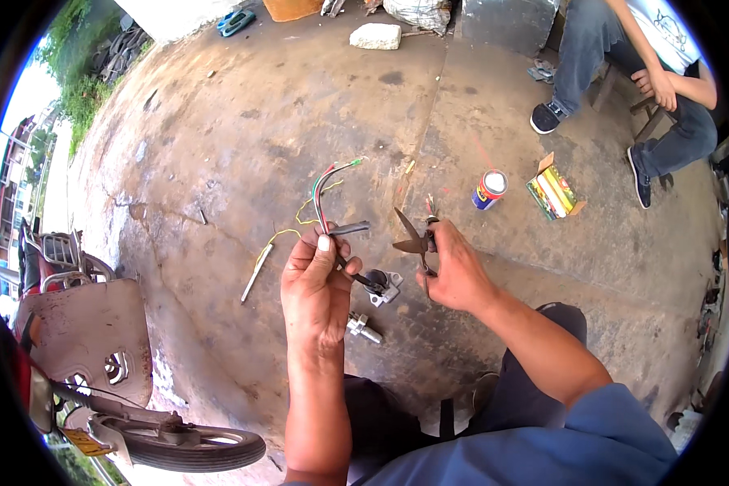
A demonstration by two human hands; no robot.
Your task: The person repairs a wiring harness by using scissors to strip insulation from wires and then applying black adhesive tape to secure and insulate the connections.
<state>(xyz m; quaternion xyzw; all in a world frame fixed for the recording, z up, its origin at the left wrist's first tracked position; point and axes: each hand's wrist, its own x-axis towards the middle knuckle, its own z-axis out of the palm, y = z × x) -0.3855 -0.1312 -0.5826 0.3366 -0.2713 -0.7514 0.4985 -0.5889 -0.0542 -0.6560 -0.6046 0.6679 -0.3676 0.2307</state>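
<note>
Head view, concrete floor [243, 138]: stained and cracked, filling most of the frame; its far edges bend away at the fisheye rim.
Motorcycle [97, 364]: lower left, cut off by the frame edge; only a worn seat, a chrome rack and one tyre show.
Seated person [624, 57]: upper right, cut off above the chest, in jeans and dark shoes, well apart from the work.
Left hand [314, 287]: raised, fingers closed on a wire bundle [326, 194] of red, green and pale strands that rises and curves right; a grey sleeve juts out beside the thumb.
Right hand [454, 271]: closed around the handles of small scissors [411, 241], blades parted and pointing left, just beside the bundle but not touching it.
Ignition switch [383, 286]: on the floor between the hands, partly hidden by the left fingers; its link to the bundle is hard to make out.
Metal fitting [363, 326]: small, on the floor below the switch.
Spray can [489, 189]: upright, right of the scissors.
Open carton [554, 191]: beside the can, contents unclear.
Loose yellow wire [261, 263]: on the floor left of the hands.
</note>
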